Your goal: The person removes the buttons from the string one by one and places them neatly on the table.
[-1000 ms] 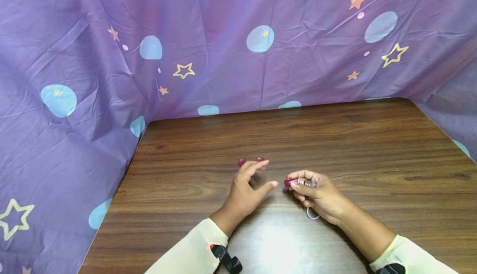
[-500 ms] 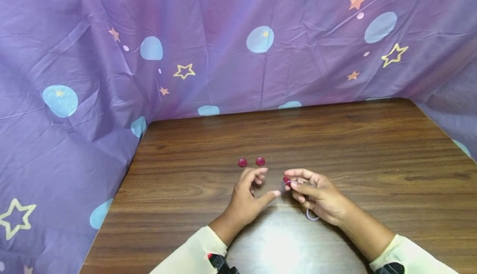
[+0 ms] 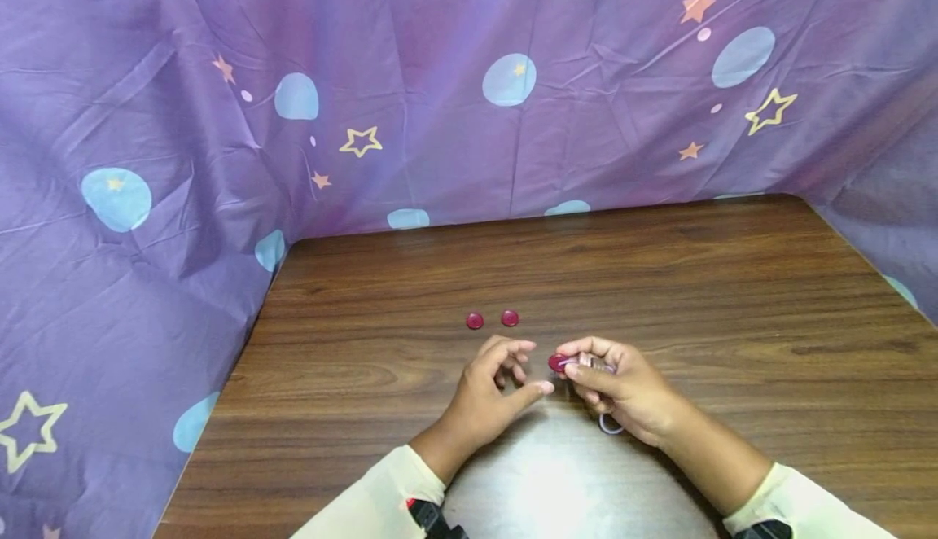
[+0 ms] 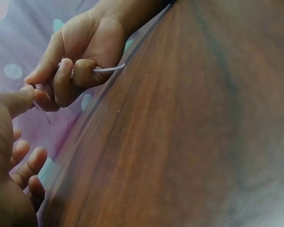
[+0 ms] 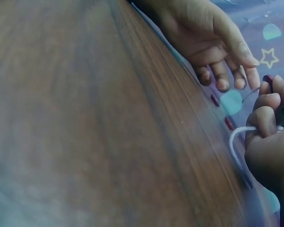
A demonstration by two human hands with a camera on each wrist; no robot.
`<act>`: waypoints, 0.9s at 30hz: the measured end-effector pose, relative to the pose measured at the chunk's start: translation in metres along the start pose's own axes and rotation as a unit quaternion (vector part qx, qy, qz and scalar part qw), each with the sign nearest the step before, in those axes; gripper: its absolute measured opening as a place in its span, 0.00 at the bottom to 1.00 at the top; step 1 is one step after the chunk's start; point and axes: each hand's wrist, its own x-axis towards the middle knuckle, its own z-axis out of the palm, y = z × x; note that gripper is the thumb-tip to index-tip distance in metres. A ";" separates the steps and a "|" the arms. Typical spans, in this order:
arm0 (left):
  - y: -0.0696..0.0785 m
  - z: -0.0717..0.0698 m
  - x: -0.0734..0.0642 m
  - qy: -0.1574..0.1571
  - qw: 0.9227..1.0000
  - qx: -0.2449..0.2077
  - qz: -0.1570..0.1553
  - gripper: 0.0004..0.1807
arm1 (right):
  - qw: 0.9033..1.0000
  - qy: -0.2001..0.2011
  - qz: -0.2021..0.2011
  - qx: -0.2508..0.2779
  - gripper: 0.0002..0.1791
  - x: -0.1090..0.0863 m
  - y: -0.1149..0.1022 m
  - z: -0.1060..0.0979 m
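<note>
My right hand [image 3: 630,392] pinches a dark red button [image 3: 558,362] between thumb and fingertips, above the table. A pale lilac cord [image 3: 610,425] runs from the button through the curled fingers, and a loop of it hangs below. In the right wrist view a short cord end sticks out past the held button [image 5: 268,82]. Just left of it is my left hand [image 3: 479,392], its fingers loosely bent and thumb apart, with nothing seen in its grasp. Two more red buttons lie on the table beyond the left hand, a left one [image 3: 475,321] and a right one [image 3: 510,318].
The brown wood-grain table [image 3: 696,278] extends around both hands, with a bright glare patch near its front. A purple cloth [image 3: 440,116] printed with stars and blue shapes hangs behind the table and at its sides.
My left hand has drawn back slightly toward me, uncovering the two table buttons. The button in my right hand has turned its flat face more to view and shifted slightly left.
</note>
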 end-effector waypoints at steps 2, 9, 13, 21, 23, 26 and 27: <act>0.000 0.000 -0.001 -0.004 1.000 -0.001 0.003 0.27 | 1.000 0.006 -0.002 -0.013 0.13 0.000 0.000 0.003; -0.002 -0.001 -0.001 -0.008 1.000 0.005 0.029 0.25 | 0.999 0.006 -0.008 -0.045 0.09 -0.001 0.000 0.009; -0.002 -0.001 -0.001 -0.012 1.000 0.006 0.024 0.24 | 0.998 0.008 -0.006 -0.065 0.09 -0.002 -0.001 0.012; -0.002 -0.001 -0.001 -0.014 0.999 0.000 0.030 0.22 | 0.990 0.040 -0.018 -0.136 0.15 -0.001 0.002 0.017; -0.002 -0.001 -0.001 -0.014 0.999 -0.002 0.031 0.22 | 0.988 0.040 -0.024 -0.147 0.16 -0.002 0.002 0.019; -0.003 0.000 -0.002 -0.017 1.000 -0.004 0.026 0.21 | 0.987 0.035 -0.034 -0.151 0.17 -0.003 0.002 0.021; -0.003 0.000 -0.002 -0.017 1.000 -0.004 0.023 0.20 | 0.988 0.033 -0.038 -0.149 0.18 -0.004 0.002 0.021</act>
